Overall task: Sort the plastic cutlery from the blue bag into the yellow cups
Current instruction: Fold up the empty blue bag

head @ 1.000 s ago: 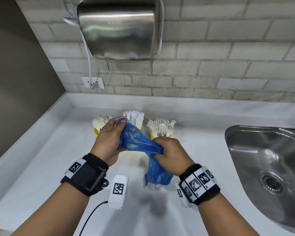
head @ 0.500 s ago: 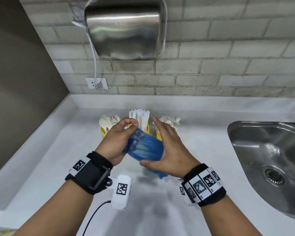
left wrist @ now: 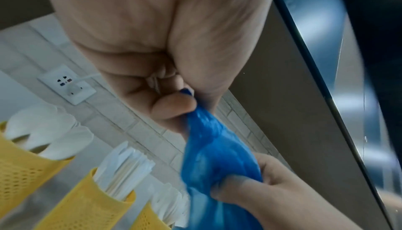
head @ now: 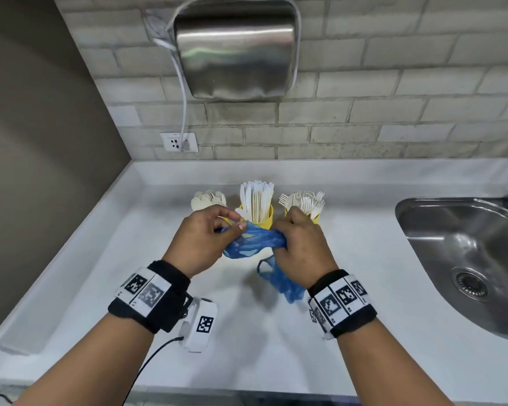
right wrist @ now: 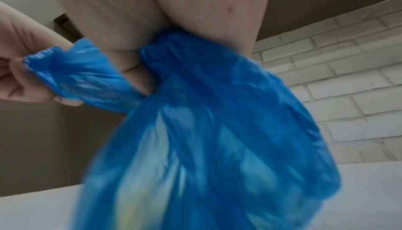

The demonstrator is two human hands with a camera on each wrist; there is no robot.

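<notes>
Nearest, above the white counter (head: pixel 276 332), both hands hold the crumpled blue bag (head: pixel 255 244) between them. The left hand (head: pixel 201 241) pinches one end with fingers (left wrist: pixel 172 108) clamped on the plastic; the right hand (head: pixel 301 250) has its fingers curled tight round the other end, and a loose tail of the bag hangs below its wrist. Just behind the hands stand three yellow cups in a row: the left cup (left wrist: pixel 19 170) holds white spoons (head: pixel 207 199), the middle cup (head: pixel 264 219) knives (head: pixel 257 197), the right cup (head: pixel 316 219) forks (head: pixel 304 202). A steel sink (head: pixel 467 259) lies to the right.
</notes>
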